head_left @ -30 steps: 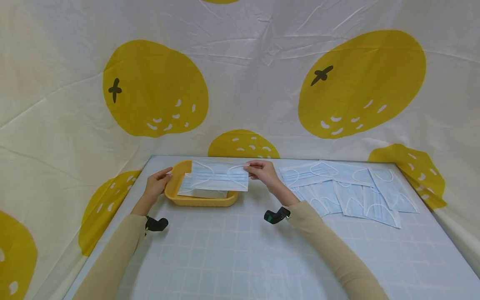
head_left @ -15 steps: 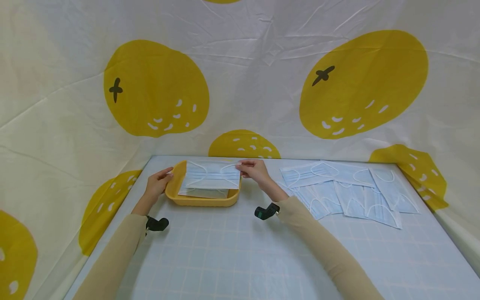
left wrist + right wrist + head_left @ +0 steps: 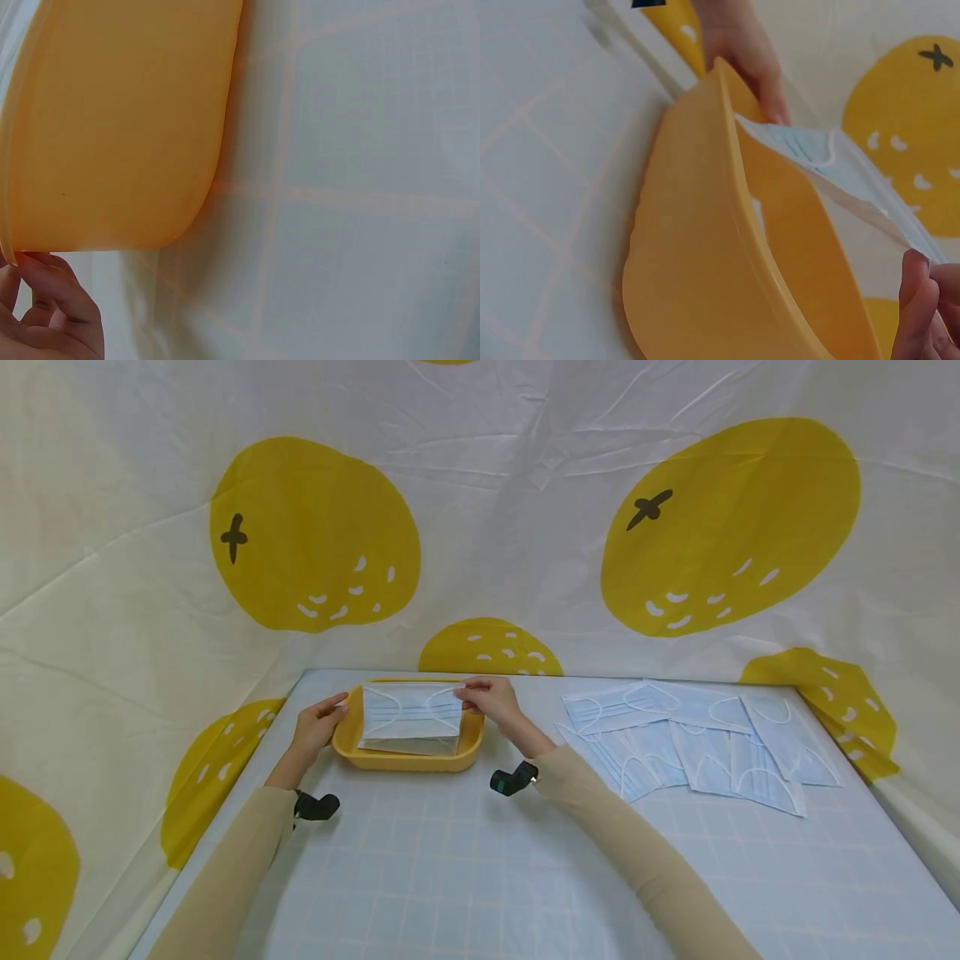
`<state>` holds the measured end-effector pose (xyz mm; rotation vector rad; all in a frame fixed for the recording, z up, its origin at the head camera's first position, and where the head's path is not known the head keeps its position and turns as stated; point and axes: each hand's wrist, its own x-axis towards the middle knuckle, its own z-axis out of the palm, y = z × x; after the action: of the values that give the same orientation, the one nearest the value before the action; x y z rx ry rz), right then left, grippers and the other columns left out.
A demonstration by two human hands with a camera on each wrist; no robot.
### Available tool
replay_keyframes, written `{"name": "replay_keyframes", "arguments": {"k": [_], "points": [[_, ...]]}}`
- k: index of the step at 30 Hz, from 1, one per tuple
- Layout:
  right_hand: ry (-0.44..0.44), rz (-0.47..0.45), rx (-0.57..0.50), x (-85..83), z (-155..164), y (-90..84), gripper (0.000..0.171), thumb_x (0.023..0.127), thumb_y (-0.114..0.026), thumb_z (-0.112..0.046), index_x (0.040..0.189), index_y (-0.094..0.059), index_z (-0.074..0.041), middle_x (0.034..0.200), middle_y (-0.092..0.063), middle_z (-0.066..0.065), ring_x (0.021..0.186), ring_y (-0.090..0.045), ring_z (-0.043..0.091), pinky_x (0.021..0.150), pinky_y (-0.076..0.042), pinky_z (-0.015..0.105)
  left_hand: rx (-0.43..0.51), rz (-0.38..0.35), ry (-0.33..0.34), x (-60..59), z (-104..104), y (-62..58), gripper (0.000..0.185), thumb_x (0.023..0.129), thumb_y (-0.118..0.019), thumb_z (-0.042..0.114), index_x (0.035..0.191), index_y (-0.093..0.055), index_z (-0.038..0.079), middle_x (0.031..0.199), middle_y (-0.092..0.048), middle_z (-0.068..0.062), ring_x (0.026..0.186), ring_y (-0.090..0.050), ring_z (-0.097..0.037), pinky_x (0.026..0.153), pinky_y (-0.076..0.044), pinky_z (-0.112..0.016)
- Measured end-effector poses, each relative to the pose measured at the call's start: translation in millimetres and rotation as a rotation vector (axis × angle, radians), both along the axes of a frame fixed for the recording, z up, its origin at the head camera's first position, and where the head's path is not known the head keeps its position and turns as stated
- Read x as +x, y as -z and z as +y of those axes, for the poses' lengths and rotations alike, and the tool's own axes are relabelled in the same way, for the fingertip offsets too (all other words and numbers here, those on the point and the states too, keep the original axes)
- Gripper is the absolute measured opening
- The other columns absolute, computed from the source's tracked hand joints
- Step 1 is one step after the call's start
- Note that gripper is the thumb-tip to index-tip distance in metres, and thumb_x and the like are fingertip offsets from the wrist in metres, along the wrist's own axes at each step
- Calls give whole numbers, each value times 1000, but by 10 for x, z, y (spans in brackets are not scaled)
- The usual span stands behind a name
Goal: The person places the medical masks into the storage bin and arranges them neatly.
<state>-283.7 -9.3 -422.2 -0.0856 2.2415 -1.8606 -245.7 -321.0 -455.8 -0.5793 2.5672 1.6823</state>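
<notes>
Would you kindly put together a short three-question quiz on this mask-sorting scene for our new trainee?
1. True or false: the right hand pinches a face mask over the yellow tray.
2. What does the left hand touch? A) the loose masks B) the tray's rim C) nothing
3. On which side of the tray do the loose masks lie on the table?

Key: 1 true; 2 B; 3 the person's right.

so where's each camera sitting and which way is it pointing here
Head: worn on the head, looking forward and down over the table; shows both sleeves, the left hand and the right hand.
Left wrist: low beside the yellow tray, facing its outer wall; left fingertips show.
Right wrist: low at the tray's other end, looking across it; right fingers pinch the mask.
All three share the tray.
</notes>
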Motion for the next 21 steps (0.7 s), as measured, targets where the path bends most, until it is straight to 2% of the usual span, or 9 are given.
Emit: {"name": "replay_keyframes", "arguments": {"k": [4, 8, 15, 21], "points": [[-5, -1, -5, 0, -55, 7, 27, 89, -70, -21, 110, -70, -4, 92, -71, 10, 81, -67, 27, 82, -57, 37, -1, 3, -3, -6, 0, 4, 46, 100, -51, 27, 144, -45, 16, 132, -50, -14, 85, -52, -6, 63, -50, -15], [-8, -8, -29, -3, -94, 26, 26, 88, -70, -20, 108, -69, -2, 91, -71, 11, 82, -67, 30, 88, -54, 44, -3, 8, 4, 1, 6, -1, 46, 100, -51, 27, 144, -45, 16, 130, -50, -13, 87, -53, -10, 62, -50, -15], [-17, -4, -18, -5, -141, 47, 25, 88, -70, -19, 106, -69, -2, 92, -72, 13, 91, -66, 38, 81, -57, 38, 1, -9, -6, 3, 2, -14, 46, 100, -51, 28, 145, -45, 18, 130, -49, -12, 89, -52, -12, 63, -49, -15], [-29, 21, 18, 1, -193, 44, 25, 89, -70, -19, 106, -69, -1, 93, -72, 14, 91, -67, 39, 80, -58, 38, -4, -10, -2, 5, 4, -16, 46, 101, -50, 29, 145, -44, 18, 133, -48, -14, 93, -51, -14, 64, -50, -17]]}}
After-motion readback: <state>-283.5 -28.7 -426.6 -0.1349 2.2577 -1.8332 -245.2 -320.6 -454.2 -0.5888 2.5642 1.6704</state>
